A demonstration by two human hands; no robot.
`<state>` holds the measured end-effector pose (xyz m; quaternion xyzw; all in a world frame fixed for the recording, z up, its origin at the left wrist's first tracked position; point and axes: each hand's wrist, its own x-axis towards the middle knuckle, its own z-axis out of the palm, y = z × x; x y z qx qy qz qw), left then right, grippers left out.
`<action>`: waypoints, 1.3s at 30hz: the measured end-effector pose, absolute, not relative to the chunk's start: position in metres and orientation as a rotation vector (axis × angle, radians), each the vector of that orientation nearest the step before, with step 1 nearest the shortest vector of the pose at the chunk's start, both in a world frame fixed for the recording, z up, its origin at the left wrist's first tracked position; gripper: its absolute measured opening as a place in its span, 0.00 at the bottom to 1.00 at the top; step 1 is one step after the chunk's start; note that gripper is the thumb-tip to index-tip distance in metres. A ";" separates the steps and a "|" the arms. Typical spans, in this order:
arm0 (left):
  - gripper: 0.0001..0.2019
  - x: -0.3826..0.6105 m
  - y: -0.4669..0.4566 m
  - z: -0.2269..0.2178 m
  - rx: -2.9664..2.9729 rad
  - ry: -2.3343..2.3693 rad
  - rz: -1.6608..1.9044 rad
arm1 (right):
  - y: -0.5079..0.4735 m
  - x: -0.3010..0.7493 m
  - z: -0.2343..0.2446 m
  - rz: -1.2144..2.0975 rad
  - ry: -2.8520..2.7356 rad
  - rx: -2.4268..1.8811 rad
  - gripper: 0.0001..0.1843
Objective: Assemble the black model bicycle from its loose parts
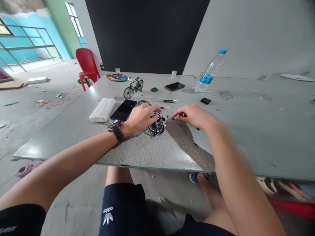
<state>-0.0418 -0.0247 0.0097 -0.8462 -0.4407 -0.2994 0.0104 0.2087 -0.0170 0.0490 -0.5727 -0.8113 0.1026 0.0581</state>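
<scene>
My left hand (142, 115), with a dark watch on its wrist, is closed on a small black model bicycle (157, 127) over the grey mat. Its wheels show on both sides of my fingers, while the middle of the frame is partly hidden. To the right, my right hand (193, 115) pinches at a tiny part (173, 118) low over the mat; what it is cannot be made out. A tiny dark piece lies between the two hands. Just beyond them are two small screwdrivers (169, 101).
A green model bicycle (134, 87), a paint palette (116, 77) and a phone (174, 86) are at the back. Left of my hand lie another phone (124, 109) and a white power bank (102, 110). A water bottle (210, 73) stands behind a small black piece (205, 101).
</scene>
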 end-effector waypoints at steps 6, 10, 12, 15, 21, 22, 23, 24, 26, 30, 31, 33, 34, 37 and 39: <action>0.12 -0.042 -0.024 0.010 -2.646 -1.373 -0.941 | -0.017 0.208 0.049 0.337 -2.466 -1.744 0.14; 0.12 -0.042 -0.024 0.009 -2.647 -1.374 -0.947 | -0.015 0.207 0.045 0.349 -2.468 -1.722 0.14; 0.12 -0.042 -0.024 0.009 -2.647 -1.374 -0.950 | -0.015 0.207 0.044 0.360 -2.474 -1.707 0.13; 0.13 -0.042 -0.024 0.009 -2.648 -1.373 -0.946 | -0.014 0.206 0.044 0.389 -2.474 -1.699 0.13; 0.12 -0.042 -0.024 0.009 -2.648 -1.371 -0.947 | -0.015 0.206 0.045 0.363 -2.481 -1.701 0.13; 0.12 -0.042 -0.024 0.009 -2.649 -1.373 -0.947 | -0.015 0.206 0.045 0.370 -2.476 -1.703 0.13; 0.12 -0.042 -0.024 0.009 -2.649 -1.374 -0.949 | -0.015 0.207 0.045 0.374 -2.469 -1.709 0.13; 0.12 -0.042 -0.024 0.008 -2.650 -1.374 -0.949 | -0.014 0.207 0.045 0.375 -2.463 -1.718 0.13; 0.12 -0.042 -0.024 0.008 -2.652 -1.371 -0.946 | -0.013 0.208 0.044 0.373 -2.462 -1.722 0.13; 0.12 -0.042 -0.024 0.009 -2.647 -1.370 -0.939 | -0.012 0.208 0.044 0.359 -2.481 -1.696 0.12; 0.12 -0.042 -0.024 0.009 -2.647 -1.369 -0.938 | -0.012 0.208 0.043 0.353 -2.480 -1.700 0.12; 0.12 -0.042 -0.024 0.009 -2.647 -1.364 -0.936 | -0.012 0.208 0.043 0.345 -2.483 -1.700 0.12; 0.12 -0.042 -0.024 0.009 -2.648 -1.362 -0.936 | -0.011 0.208 0.043 0.342 -2.487 -1.695 0.12; 0.12 -0.042 -0.024 0.009 -2.652 -1.364 -0.940 | -0.011 0.208 0.043 0.328 -2.502 -1.673 0.11; 0.12 -0.042 -0.024 0.009 -2.655 -1.369 -0.940 | -0.011 0.209 0.043 0.317 -2.512 -1.665 0.11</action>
